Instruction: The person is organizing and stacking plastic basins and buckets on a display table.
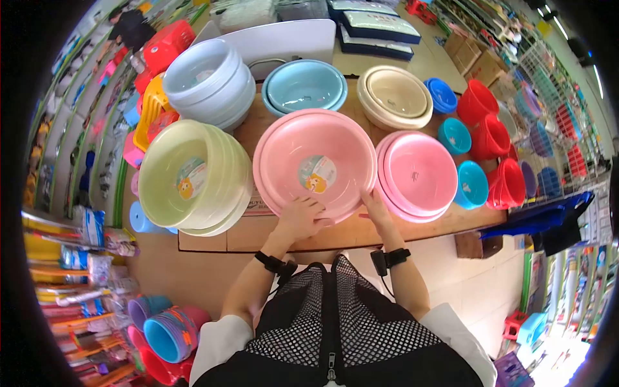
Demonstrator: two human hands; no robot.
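A large pink basin (pixel 277 155) with a round cartoon sticker (pixel 316 174) on its inner bottom lies at the middle of the wooden table. My left hand (pixel 302 219) rests at its near rim, fingers spread over the edge. At the near right rim is my right hand (pixel 376 210), fingers apart, between this basin and a smaller stack of pink basins (pixel 419 171). To the left leans a stack of green basins (pixel 164 161) with a similar sticker. Both wrists wear black straps.
Behind stand white basins (pixel 200 71), blue basins (pixel 306 87) and cream basins (pixel 394 93). Red buckets (pixel 490 135) and small teal bowls (pixel 471 184) line the table's right end. Shelves flank both sides. A person in dark clothes (pixel 131 29) is at the far left.
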